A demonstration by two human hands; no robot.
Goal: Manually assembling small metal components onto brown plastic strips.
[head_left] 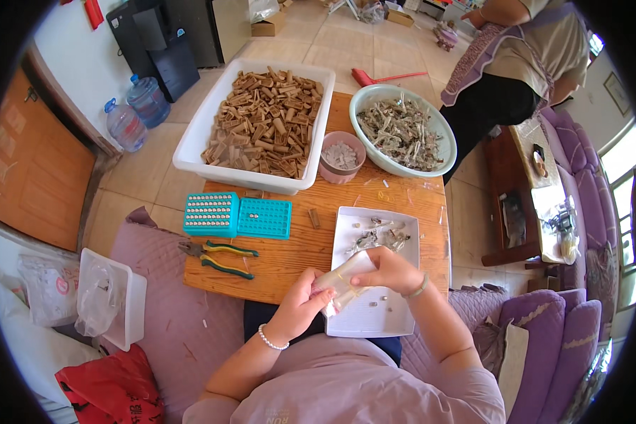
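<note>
The clear bag (343, 281) is half covered by the left hand (300, 305) and right hand (389, 270), so what it contains cannot be made out. The near corner of the white tray (374, 318) disappears under that bag. The small bits in the tray are too tiny to identify. The contents of the pink bowl (341, 157) are a pale blur. The other person (523, 63) is cut off at the top edge.

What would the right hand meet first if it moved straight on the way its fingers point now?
The right hand points to the person's left, across the clear plastic bag it grips. Straight on, it would probably meet the left hand, which holds the same bag; depth is hard to judge.
</note>
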